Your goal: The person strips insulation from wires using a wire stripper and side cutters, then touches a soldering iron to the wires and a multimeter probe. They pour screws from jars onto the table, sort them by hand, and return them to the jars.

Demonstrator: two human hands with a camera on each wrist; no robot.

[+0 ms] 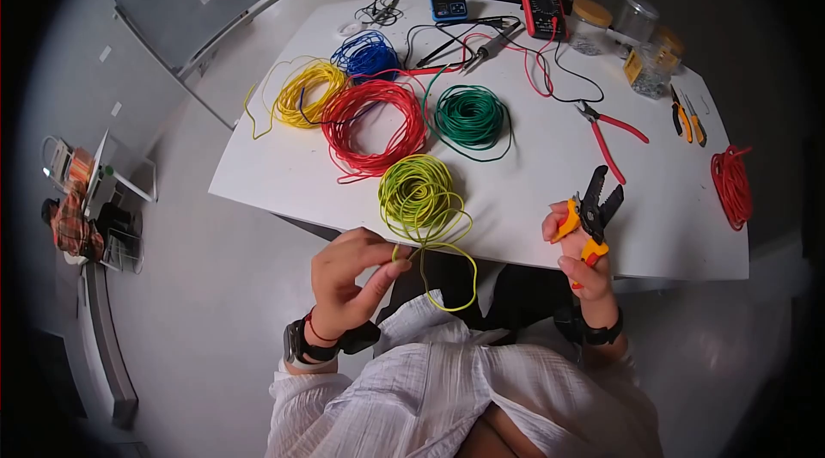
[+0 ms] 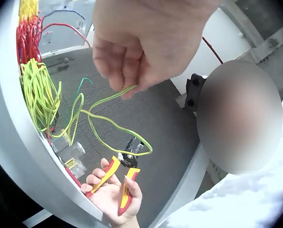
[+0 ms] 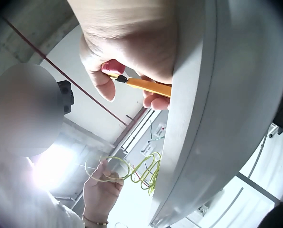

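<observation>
My left hand pinches the yellow-green wire between thumb and fingertips, just off the table's front edge. From there the wire loops out and runs back to its coil at the edge of the white table. In the left wrist view the pinched wire hangs in a wide loop below the fingers. My right hand grips wire strippers with yellow-and-red handles, their black jaws pointing up and parted. The right wrist view shows one orange handle under the fingers, while the palm hides the rest of the tool.
Coils of red, yellow, blue and green wire lie farther back. Red-handled cutters lie beyond the right hand. A red multimeter, a soldering iron and jars stand or lie at the rear.
</observation>
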